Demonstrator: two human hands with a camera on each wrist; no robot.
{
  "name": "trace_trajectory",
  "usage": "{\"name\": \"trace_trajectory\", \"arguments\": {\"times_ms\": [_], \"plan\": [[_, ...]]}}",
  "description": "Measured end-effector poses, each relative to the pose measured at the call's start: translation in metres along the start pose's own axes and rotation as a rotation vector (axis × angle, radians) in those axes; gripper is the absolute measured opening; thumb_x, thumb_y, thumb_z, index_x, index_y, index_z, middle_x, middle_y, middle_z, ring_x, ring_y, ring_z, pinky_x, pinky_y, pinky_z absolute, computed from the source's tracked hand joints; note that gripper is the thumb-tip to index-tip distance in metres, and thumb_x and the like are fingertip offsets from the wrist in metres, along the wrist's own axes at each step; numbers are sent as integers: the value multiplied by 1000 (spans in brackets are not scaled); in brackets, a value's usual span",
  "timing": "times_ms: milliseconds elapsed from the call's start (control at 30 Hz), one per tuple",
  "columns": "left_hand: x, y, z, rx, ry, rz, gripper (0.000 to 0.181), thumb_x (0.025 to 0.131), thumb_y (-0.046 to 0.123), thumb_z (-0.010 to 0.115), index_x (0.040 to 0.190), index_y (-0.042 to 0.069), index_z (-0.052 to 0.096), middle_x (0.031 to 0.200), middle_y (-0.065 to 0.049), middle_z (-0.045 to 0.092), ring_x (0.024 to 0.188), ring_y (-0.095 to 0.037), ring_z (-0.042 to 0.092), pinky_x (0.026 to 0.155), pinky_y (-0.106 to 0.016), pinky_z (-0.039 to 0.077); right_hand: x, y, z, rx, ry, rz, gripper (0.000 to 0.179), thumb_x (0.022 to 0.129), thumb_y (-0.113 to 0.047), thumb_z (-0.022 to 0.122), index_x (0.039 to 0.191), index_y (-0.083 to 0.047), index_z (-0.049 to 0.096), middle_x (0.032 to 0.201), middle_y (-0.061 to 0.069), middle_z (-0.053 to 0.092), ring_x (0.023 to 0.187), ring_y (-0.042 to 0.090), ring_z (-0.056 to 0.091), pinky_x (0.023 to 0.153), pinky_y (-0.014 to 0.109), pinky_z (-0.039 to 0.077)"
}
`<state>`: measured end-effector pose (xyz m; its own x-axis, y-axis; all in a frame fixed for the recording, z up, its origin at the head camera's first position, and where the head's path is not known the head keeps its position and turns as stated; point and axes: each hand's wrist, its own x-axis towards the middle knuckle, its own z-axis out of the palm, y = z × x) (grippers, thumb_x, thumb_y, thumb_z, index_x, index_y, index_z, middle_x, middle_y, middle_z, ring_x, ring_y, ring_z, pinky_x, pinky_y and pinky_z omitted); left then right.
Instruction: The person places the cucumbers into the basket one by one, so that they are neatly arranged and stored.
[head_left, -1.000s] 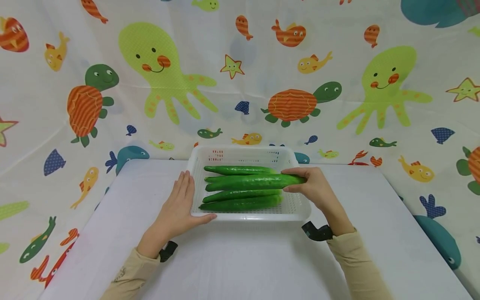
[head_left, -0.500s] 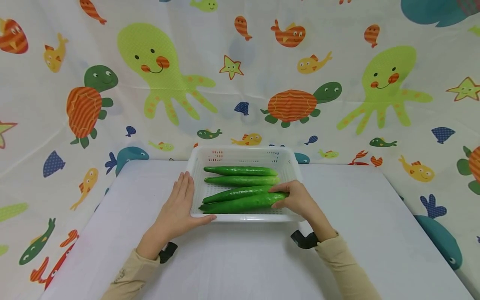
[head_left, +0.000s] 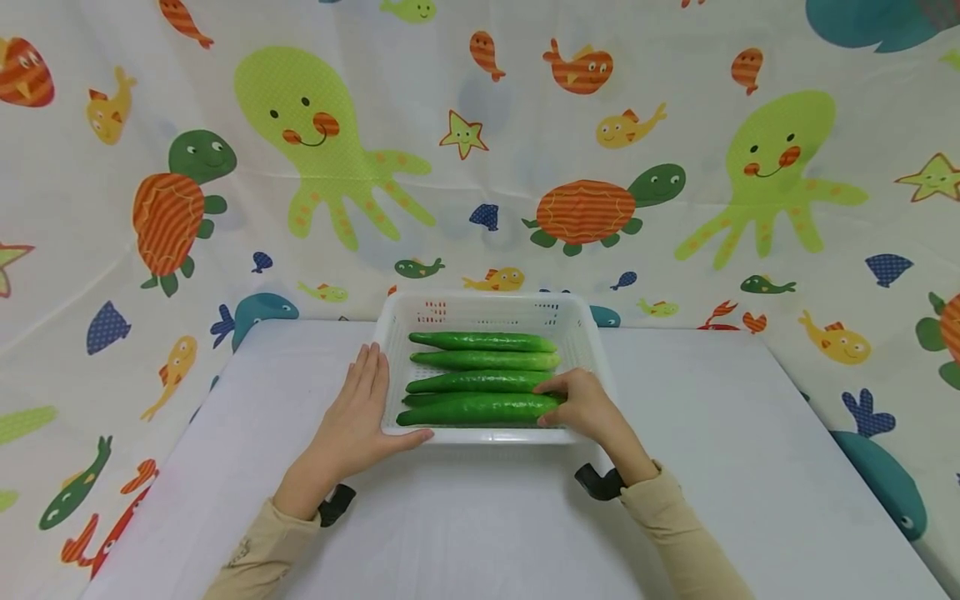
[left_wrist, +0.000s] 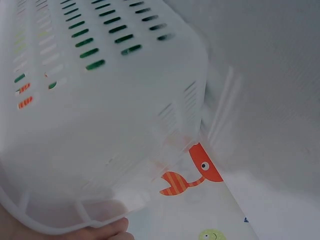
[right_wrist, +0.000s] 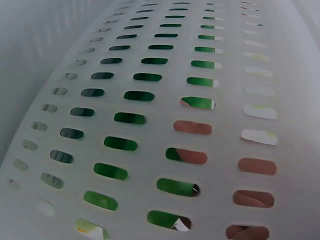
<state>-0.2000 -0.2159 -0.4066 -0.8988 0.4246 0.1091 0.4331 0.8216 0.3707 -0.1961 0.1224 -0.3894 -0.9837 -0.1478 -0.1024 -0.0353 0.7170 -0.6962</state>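
A white slotted plastic basket (head_left: 495, 436) holds several long green cucumbers lying side by side. My right hand (head_left: 588, 408) reaches over its front right rim and grips the right end of the front cucumber (head_left: 472, 408), thumb toward the rim. Just behind lies another cucumber (head_left: 472, 382), and two more are further back. Along the basket's left side rests my left hand (head_left: 352, 417), fingers straight and thumb extended along the front rim. In the right wrist view, cucumber green and the right hand (right_wrist: 192, 128) show through the basket's slots. In the left wrist view, fingertips (left_wrist: 112, 231) touch the rim.
The basket stands at the back of a white-covered table (head_left: 480, 525). Behind it hangs a white curtain (head_left: 420, 75) printed with sea animals. A black camera mount (head_left: 598, 482) sits at the right wrist, another (head_left: 337, 505) at the left.
The right hand has brought its cucumber from above the middle of the pile forward and down to the front of the basket. The left hand has stayed in place.
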Motion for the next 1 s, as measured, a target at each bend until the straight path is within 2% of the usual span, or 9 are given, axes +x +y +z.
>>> {"name": "trace_trajectory", "arguments": {"times_ms": [200,367,500,600,800,1000], "plan": [[-1,1,0,-4,3,2,132,74,75,67,153,-12,8,163,-25,-4,151,-35,-6,122,-49,8,-1,0,0,-15,-91,-15,33,70,-2,86,102,1,77,100,11,74,91,20,66,79,37,55],[-1,2,-1,-9,3,3,132,75,74,68,153,-12,7,163,-25,-4,151,-36,-6,122,-49,8,-1,-1,0,-10,-111,27,32,72,-1,85,103,2,76,100,11,74,91,21,68,80,38,56],[-1,2,-1,-15,0,1,132,75,74,69,153,-12,6,163,-25,-4,151,-36,-6,122,-49,8,-2,-3,0,21,-98,77,31,73,-3,85,103,1,76,99,8,74,92,23,69,81,39,57],[-1,2,-2,-16,-1,1,132,75,73,69,153,-12,6,163,-25,-4,151,-36,-6,122,-49,8,-2,-3,0,46,-81,84,32,73,-4,86,102,0,76,97,6,74,91,23,69,81,39,57],[0,2,-2,-15,0,1,131,75,74,68,153,-12,7,163,-25,-4,151,-36,-6,122,-49,8,-3,-2,0,98,-38,50,30,75,-6,85,103,-2,75,98,6,73,91,22,69,82,40,57],[0,1,-1,-12,4,1,132,74,75,67,153,-12,7,163,-25,-3,151,-36,-6,122,-49,8,-6,1,-2,113,15,-19,24,81,-11,82,102,-4,75,99,7,73,93,21,68,87,41,55]]}}
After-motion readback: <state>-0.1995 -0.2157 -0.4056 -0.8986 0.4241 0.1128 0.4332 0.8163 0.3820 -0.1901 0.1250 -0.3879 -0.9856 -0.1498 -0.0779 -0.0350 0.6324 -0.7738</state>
